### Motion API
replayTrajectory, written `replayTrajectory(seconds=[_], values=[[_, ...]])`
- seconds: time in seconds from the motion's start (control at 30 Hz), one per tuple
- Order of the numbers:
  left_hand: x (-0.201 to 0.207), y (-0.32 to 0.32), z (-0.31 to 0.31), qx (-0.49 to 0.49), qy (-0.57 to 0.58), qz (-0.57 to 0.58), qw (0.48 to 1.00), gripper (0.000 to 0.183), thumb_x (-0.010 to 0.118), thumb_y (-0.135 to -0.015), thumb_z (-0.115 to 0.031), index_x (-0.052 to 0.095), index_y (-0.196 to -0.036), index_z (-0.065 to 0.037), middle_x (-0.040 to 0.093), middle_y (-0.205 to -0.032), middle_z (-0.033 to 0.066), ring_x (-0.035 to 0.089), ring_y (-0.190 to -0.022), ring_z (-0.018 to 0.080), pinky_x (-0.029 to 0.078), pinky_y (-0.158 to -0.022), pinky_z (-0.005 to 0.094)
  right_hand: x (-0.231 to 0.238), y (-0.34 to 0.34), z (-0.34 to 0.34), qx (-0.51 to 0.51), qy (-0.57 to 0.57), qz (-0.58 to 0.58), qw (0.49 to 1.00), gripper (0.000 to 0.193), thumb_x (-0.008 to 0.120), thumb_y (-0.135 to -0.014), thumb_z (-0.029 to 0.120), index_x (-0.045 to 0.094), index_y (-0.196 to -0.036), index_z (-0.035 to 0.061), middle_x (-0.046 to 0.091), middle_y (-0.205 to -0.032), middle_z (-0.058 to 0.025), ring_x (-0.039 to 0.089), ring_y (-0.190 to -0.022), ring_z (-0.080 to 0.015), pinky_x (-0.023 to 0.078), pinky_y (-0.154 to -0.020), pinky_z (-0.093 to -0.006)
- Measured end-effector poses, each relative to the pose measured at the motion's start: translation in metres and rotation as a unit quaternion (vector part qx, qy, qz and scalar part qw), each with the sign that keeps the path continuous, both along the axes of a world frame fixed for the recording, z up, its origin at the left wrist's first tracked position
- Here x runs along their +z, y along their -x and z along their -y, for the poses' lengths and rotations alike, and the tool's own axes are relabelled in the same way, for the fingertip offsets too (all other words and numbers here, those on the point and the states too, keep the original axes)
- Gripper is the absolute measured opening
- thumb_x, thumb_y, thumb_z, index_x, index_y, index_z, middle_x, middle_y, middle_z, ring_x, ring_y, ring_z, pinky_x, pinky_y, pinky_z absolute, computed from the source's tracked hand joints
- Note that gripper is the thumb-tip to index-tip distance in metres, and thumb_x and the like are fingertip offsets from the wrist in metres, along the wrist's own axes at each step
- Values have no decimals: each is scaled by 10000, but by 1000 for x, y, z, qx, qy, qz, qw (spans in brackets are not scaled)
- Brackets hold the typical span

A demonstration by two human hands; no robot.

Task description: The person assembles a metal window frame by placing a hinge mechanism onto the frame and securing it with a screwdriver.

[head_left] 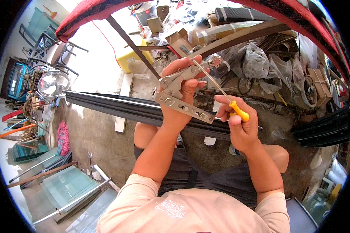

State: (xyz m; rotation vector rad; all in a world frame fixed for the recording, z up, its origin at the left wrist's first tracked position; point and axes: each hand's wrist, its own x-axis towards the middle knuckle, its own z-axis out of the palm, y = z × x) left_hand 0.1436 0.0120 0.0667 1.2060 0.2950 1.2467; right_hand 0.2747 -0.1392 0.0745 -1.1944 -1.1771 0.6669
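My left hand (182,110) grips a jointed metal window hinge (177,86), holding it up over the dark aluminium profiles (116,108). Two flat arms of the hinge spread from a pivot, the lower one slanting toward my right hand. In my right hand (243,124) is a screwdriver (239,110) with a yellow handle. Its thin shaft slants up and left, and the tip is at the upper arm of the hinge, close to my left fingertips. Whether the tip sits in a screw is too small to tell.
A red padded frame (83,17) arches across the top. Plastic-wrapped scraps (256,64) and a cardboard box (319,87) lie beyond, at right. The yellow container (135,54) stands ahead; a fan (53,83) and glass panes (68,186) are at left.
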Motion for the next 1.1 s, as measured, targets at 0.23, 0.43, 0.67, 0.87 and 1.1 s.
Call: replayTrajectory(seconds=[0.23, 0.43, 0.67, 0.87, 1.1], values=[[1, 0, 0, 0, -11, 1, 1000, 619, 812, -975, -338, 526, -1448, -60, 683, -1399, 201, 755, -1151, 325, 655, -878, 345, 3, 3, -4, -23, 7, 179, 984, 423, 730, -1024, 395, 746, -1238, 32, 710, -922, -129, 696, -816, -299, 547, -736, -382], [2, 0, 2, -5, -3, 5, 1000, 609, 819, -978, -294, 531, -1460, -57, 680, -1395, 212, 763, -1115, 318, 658, -880, 368, 7, 5, -8, -32, 14, 255, 966, 258, 808, -946, 257, 767, -1093, 49, 721, -910, -145, 698, -811, -361, 550, -715, -439], [-1, -3, 2, -10, -2, 36, 999, 601, 822, -979, -249, 531, -1467, -55, 680, -1384, 232, 779, -1030, 275, 667, -850, 361, 8, 4, -10, -22, 3, 279, 960, 272, 861, -887, 251, 749, -1021, 43, 720, -869, -142, 691, -780, -361, 544, -692, -432], [-1, 0, 1, -14, -13, 11, 1000, 577, 815, -985, -266, 542, -1446, -54, 687, -1377, 214, 779, -1003, 245, 662, -856, 349, 10, 3, -9, -24, -10, 277, 960, 353, 906, -848, 312, 709, -936, 34, 667, -763, -130, 636, -672, -334, 508, -630, -409], [-1, -2, 0, 4, -27, -16, 999, 590, 822, -975, -316, 553, -1428, -49, 696, -1365, 188, 768, -1013, 221, 650, -873, 358, 10, 3, -7, -44, -2, 273, 961, 396, 874, -891, 376, 678, -925, 34, 600, -722, -115, 599, -637, -340, 493, -621, -414]])
